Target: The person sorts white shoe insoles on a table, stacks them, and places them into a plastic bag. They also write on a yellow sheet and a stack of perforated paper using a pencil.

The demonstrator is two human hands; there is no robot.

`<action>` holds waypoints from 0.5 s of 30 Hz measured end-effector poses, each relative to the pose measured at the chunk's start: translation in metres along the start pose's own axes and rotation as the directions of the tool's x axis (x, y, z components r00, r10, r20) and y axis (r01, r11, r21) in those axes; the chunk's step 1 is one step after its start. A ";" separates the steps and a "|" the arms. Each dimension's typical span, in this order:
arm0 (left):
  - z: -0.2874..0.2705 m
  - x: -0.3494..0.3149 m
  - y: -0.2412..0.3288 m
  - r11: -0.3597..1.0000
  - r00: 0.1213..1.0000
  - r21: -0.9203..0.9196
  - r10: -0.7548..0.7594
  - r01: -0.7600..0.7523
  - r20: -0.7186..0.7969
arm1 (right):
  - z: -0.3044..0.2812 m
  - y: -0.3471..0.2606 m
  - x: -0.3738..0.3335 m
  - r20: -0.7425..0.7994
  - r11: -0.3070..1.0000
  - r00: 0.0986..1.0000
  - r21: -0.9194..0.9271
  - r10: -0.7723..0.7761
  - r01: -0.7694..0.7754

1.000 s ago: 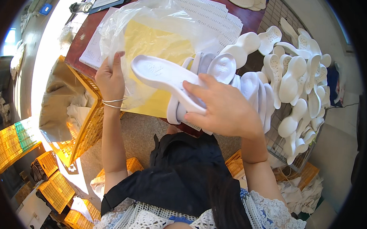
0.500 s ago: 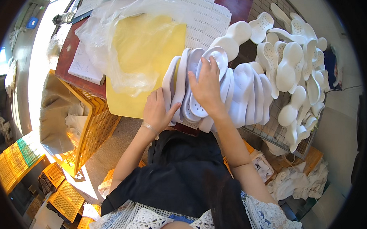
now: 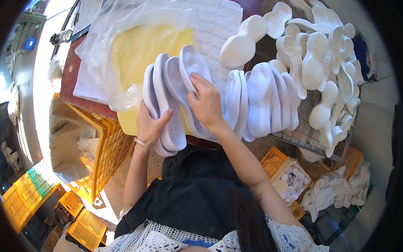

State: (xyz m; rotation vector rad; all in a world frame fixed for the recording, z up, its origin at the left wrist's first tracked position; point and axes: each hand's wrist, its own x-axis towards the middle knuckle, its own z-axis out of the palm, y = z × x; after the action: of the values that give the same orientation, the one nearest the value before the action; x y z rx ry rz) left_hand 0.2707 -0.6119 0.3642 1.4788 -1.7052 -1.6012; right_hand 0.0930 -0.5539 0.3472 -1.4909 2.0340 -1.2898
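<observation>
- Insoles, white and moulded, make up a fanned stack [image 3: 171,102] standing on edge at the near rim of the dark red table [image 3: 70,77], overlapping like cards so each one can be reached singly.
- Left hand [image 3: 150,126] cups the stack from below and from the near side, fingers curled around the lower edges, which is what keeps the leaning insoles from sliding off toward the person.
- Right hand [image 3: 206,104] rests on top of the fan, fingertips pinching the edge of the outermost insole [image 3: 192,70], apparently to part it from its neighbours.
- Second row of white insoles [image 3: 262,103] stands on edge just to the right of that hand, packed side by side and leaning on one another.
- Loose heap of white insoles [image 3: 319,59] lies further right on a wire mesh rack [image 3: 298,138], tumbled at all angles.
- Clear plastic bag [image 3: 124,39] covers a yellow sheet [image 3: 142,48] behind the fan, beside sheets of printed paper [image 3: 223,24].
- Yellow plastic crates [image 3: 107,140] sit below the table at the left, another [image 3: 275,159] at the right holding pale pieces.
</observation>
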 end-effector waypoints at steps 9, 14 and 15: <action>0.033 -0.002 -0.038 0.987 0.990 0.131 0.108 -0.096 -0.087 | -0.020 -0.033 0.020 0.093 0.829 0.922 -0.480 0.375 -0.289; 0.045 -0.014 -0.028 0.941 0.961 0.197 0.275 -0.275 0.030 | 0.030 -0.032 0.050 0.054 0.667 0.825 -0.620 0.563 -0.414; 0.042 -0.012 -0.023 0.938 0.957 0.189 0.287 -0.291 0.046 | 0.035 -0.025 0.057 0.095 0.630 0.764 -0.636 0.638 -0.446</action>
State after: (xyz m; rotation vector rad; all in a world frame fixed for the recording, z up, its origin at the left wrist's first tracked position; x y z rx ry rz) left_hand 0.2505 -0.5762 0.3365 1.2264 -2.0301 -1.3291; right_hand 0.1083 -0.6216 0.3620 -1.0011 2.4829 -0.1526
